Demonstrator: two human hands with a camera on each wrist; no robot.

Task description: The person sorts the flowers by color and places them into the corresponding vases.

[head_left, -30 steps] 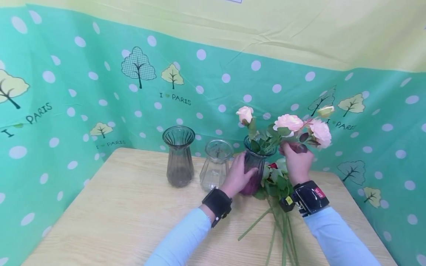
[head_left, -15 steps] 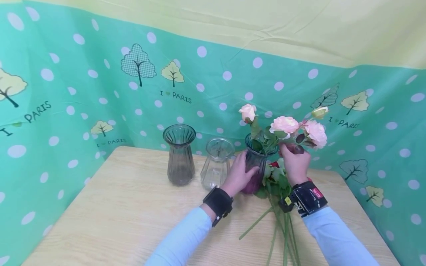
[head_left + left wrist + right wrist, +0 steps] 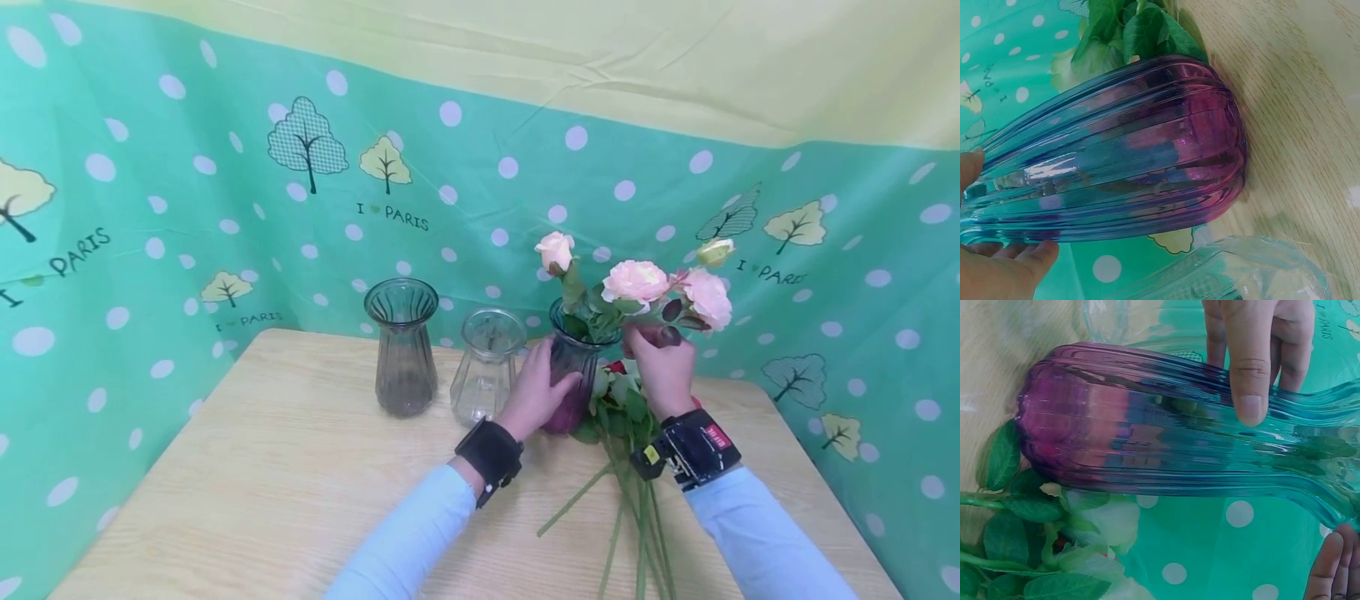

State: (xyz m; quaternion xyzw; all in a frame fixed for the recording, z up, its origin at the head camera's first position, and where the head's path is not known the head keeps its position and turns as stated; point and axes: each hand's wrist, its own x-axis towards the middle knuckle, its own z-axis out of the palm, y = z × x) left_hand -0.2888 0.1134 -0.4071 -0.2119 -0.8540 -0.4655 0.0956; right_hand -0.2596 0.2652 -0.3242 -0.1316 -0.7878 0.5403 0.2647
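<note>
Gripping the purple-based vase [image 3: 1154, 440], the left hand [image 3: 537, 393] curls round its left side.

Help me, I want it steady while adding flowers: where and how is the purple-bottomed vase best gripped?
Probably around the upper body of the vase, under its flared rim, from the left, the left hand's side: the body narrows towards the rim, and loose flowers lie close on the right.
</note>
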